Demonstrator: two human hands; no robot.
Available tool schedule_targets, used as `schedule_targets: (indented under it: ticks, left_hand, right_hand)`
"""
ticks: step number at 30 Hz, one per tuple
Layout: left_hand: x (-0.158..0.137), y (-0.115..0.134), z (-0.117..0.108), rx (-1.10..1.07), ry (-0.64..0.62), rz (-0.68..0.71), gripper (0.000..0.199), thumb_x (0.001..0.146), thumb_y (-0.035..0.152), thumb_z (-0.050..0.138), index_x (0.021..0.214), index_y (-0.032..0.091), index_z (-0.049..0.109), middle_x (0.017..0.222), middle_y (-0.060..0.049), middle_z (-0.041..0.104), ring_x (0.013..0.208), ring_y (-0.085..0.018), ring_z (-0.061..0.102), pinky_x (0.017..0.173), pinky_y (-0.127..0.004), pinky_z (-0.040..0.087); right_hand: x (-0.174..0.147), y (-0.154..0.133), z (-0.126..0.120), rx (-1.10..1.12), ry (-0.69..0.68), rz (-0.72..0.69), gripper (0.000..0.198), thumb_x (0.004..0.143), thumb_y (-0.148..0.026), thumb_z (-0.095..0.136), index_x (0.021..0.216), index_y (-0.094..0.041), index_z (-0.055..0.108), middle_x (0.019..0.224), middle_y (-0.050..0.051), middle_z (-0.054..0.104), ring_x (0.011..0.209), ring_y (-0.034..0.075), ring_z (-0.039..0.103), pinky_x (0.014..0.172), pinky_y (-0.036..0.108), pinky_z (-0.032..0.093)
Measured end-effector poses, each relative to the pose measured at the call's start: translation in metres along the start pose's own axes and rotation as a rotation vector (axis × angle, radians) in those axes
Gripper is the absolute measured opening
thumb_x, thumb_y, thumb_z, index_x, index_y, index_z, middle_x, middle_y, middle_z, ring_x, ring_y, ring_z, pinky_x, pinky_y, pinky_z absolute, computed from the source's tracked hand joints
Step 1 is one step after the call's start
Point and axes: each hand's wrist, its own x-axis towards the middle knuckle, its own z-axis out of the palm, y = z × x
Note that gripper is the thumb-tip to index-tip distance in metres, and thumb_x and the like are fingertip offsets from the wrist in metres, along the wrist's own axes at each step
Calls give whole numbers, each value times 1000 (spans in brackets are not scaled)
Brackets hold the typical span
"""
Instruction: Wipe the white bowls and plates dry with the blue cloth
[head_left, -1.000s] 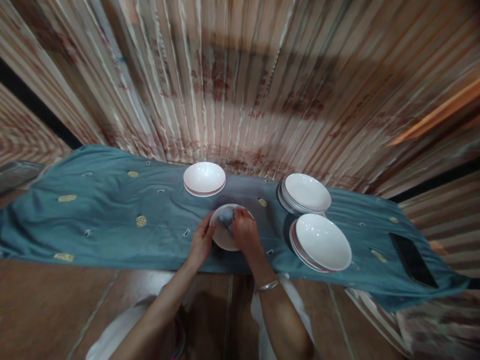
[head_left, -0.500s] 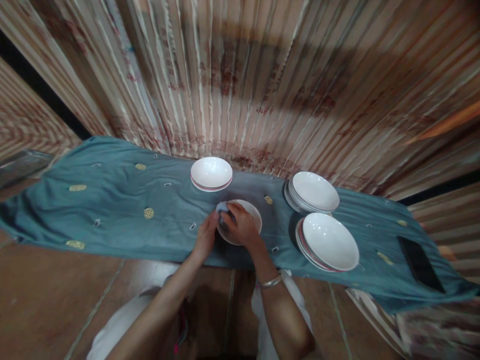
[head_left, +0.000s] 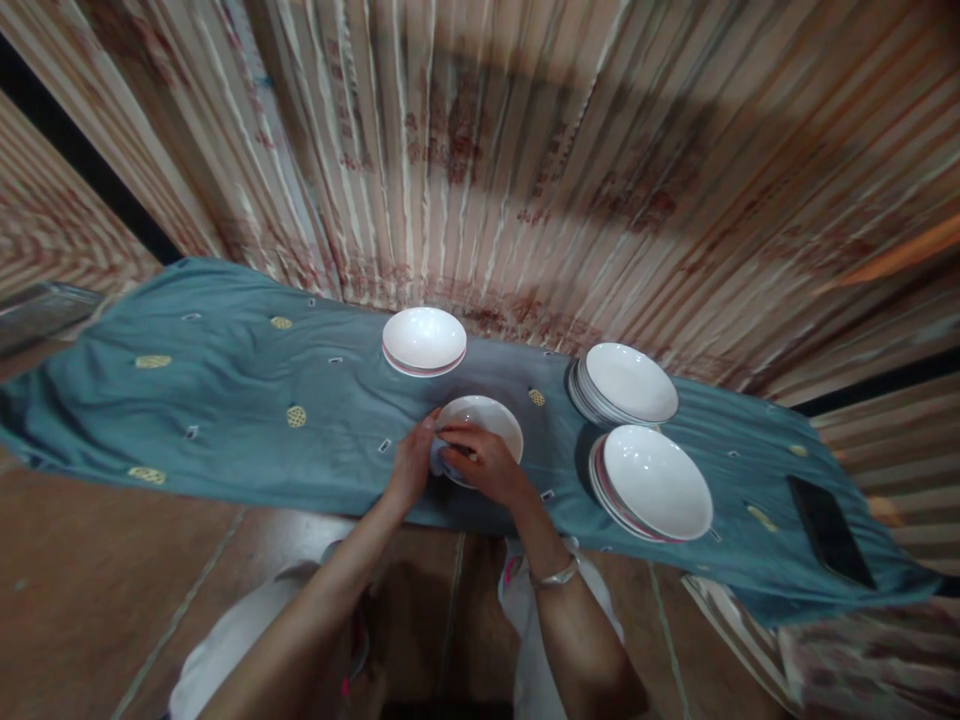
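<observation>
1. Bowl (head_left: 486, 418): a white one is set on the teal cloth (head_left: 225, 400), near its front edge and about midway along it, and is tilted a little toward the person.
2. Its left rim is gripped by the left hand (head_left: 409, 470), the fingers curled shut on the edge.
3. A small bluish rag (head_left: 439, 456) is pinched at the bowl's near-left rim by the right hand (head_left: 484, 462), the fingers bent closed over it; a metal bangle (head_left: 553, 574) is worn on that wrist.
4. Another white bowl (head_left: 424, 340) is placed just behind, apart from the held one.
5. Two stacks of white bowls (head_left: 630, 384) (head_left: 651, 484) are seen to the right, close beside each other.
6. A dark phone (head_left: 829, 530) is laid near the cloth's right end.
7. Faded reddish marks are printed on the ribbed wall (head_left: 525, 150); none can be read.
</observation>
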Motion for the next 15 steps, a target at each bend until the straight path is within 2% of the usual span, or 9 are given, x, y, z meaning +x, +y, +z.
schedule_targets:
  ticks: [7, 12, 15]
  left_hand:
    - [-1, 4, 3, -7, -8, -17, 60, 88, 60, 45, 119, 14, 68, 127, -14, 70, 123, -30, 61, 110, -43, 42]
    - [-1, 6, 4, -39, -11, -44, 67, 86, 64, 46, 121, 11, 67, 127, -15, 69, 123, -32, 60, 109, -45, 43]
    - [-1, 5, 5, -26, -6, -47, 65, 87, 65, 46, 120, 13, 68, 128, -14, 69, 125, -31, 59, 110, -42, 42]
  right_hand:
    - [-11, -2, -16, -48, -157, 33, 25, 91, -14, 56, 104, -21, 76, 111, 2, 76, 102, 17, 68, 93, 27, 50]
    - [-16, -3, -19, -330, -184, 94, 21, 87, -10, 57, 81, -18, 76, 90, 3, 77, 88, 17, 68, 91, 28, 46]
    - [-15, -2, -17, -472, -195, 117, 21, 89, -11, 57, 76, -16, 73, 84, 4, 76, 85, 17, 67, 93, 29, 43]
